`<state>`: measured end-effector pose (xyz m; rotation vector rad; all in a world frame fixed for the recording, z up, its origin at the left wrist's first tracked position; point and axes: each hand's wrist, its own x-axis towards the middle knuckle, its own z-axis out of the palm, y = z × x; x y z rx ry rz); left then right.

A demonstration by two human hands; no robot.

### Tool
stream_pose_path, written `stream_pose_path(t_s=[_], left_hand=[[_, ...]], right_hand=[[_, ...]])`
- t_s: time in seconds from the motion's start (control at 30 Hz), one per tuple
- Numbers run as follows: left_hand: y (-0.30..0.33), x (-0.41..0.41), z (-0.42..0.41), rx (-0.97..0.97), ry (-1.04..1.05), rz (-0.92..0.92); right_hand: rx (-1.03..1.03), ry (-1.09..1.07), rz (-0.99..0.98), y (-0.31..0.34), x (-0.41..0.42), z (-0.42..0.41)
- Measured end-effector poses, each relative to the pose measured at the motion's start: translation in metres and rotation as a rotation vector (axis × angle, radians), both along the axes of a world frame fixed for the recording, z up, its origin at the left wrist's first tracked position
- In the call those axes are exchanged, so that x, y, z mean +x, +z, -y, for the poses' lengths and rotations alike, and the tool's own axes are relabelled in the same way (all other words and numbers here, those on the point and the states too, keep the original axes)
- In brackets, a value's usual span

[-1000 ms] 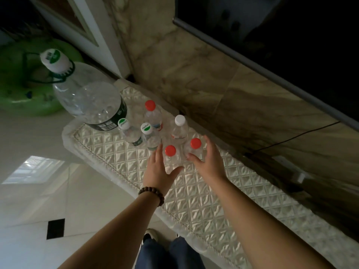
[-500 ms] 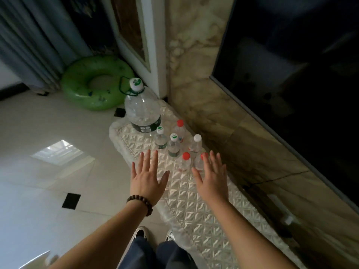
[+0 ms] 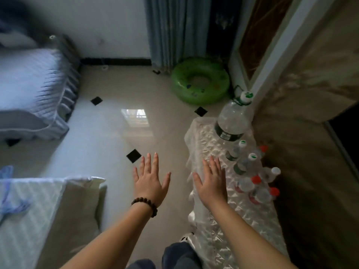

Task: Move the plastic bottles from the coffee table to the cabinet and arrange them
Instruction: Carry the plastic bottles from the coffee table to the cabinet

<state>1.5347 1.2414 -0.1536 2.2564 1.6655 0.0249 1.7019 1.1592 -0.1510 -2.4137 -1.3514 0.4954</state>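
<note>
While both hands hover palm-down with fingers spread, neither grip holds anything: the left hand point(image 3: 150, 184) over the floor point(image 3: 120, 152), the right hand point(image 3: 211, 183) over the cabinet point(image 3: 233, 226) edge. Small bottles point(image 3: 250, 179) cluster at right of frame on the cabinet, the big bottle point(image 3: 233, 119) beyond them.

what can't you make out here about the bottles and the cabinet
Head view only:
- Bottle labels: too small and blurred to read.
- Rearmost red-capped bottle: body mostly hidden behind the bottles in front.
- Cabinet: body covered by the quilted cloth, near end cut off by the frame's lower edge.
</note>
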Motion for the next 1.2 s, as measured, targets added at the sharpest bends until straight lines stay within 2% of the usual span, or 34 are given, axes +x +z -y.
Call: stream_pose_path(t_s=[0.23, 0.43, 0.9, 1.2], left_hand=[[0.017, -0.116, 0.009, 0.055, 0.314, 0.021], [0.024, -0.227, 0.053, 0.082, 0.574, 0.049], [0.035, -0.471, 0.252, 0.165, 1.152, 0.045], [0.033, -0.562, 0.356, 0.2, 1.443, 0.044]], right_hand=[[0.034, 0.296, -0.016, 0.017, -0.091, -0.044], [0.058, 0.523, -0.019, 0.028, -0.202, -0.051], [0.065, 1.083, -0.057, 0.027, -0.479, 0.056], [0.039, 1.35, -0.049, 0.031, -0.604, 0.113]])
